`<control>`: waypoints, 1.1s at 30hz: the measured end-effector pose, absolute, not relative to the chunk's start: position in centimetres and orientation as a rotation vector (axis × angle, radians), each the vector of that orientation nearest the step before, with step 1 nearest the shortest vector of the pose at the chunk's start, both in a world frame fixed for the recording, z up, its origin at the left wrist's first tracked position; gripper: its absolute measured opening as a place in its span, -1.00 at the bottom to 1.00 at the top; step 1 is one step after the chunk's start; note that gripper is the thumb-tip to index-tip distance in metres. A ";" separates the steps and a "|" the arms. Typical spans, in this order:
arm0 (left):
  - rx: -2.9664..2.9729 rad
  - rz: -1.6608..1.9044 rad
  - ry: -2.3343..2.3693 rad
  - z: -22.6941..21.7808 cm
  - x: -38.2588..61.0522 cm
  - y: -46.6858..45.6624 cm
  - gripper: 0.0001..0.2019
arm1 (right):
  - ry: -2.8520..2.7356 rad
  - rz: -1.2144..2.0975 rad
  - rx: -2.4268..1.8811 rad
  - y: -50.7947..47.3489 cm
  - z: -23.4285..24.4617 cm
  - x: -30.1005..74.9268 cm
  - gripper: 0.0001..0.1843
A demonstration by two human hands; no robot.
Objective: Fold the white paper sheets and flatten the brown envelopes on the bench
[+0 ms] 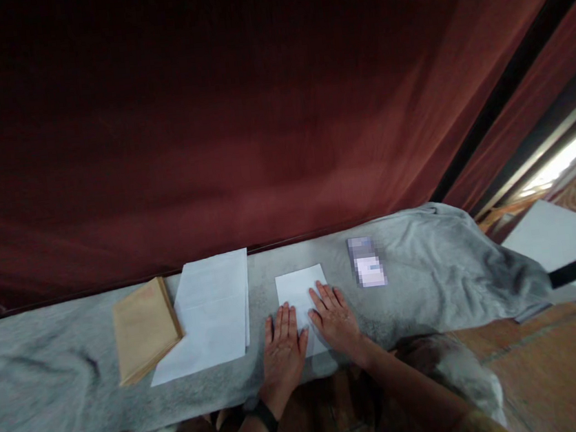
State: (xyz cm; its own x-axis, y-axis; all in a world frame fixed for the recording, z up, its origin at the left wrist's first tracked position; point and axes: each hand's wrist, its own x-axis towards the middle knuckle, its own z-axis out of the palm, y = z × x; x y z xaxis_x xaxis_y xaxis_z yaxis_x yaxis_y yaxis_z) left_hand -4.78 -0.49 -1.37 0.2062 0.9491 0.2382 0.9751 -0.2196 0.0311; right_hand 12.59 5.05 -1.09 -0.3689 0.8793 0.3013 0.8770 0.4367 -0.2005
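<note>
A small white sheet of paper (pixel 298 284), possibly folded, lies on the grey cloth in front of me. My left hand (pixel 282 345) rests flat along its left edge, fingers stretched forward. On its right part lies my right hand (pixel 335 316), palm down with the fingers spread. The hands cover much of the paper's near half. To the left is a stack of larger white sheets (pixel 213 314). Brown envelopes (pixel 144 326) are piled beside that stack, overlapping its edge.
A grey cloth (pixel 49 361) covers the long, narrow surface. A pixelated, phone-like object (pixel 369 262) lies right of my hands. Behind rises a dark red fabric wall (pixel 259 143). A dark pole (pixel 503 94) slants at the right, above a white panel (pixel 555 234) and tiled floor (pixel 549 366).
</note>
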 end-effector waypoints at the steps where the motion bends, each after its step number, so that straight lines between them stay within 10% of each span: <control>1: -2.334 -0.320 -1.888 -1.4 -4.5 -0.2 -0.42 | -2.342 0.011 -1.498 5.0 -1.1 12.6 -0.40; 33: -2.433 -0.338 -1.812 -0.6 -3.8 -0.8 -0.46 | -2.308 -0.095 -1.503 5.1 -2.6 12.6 -0.43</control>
State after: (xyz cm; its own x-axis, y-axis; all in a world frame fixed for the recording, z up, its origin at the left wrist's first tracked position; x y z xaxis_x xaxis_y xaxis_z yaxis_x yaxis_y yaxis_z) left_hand -3.82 -0.80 -0.64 0.2723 0.9347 0.2287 0.9543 -0.2927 0.0602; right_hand 12.58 5.10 -2.63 -0.3533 0.8668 0.3517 0.8929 0.4247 -0.1496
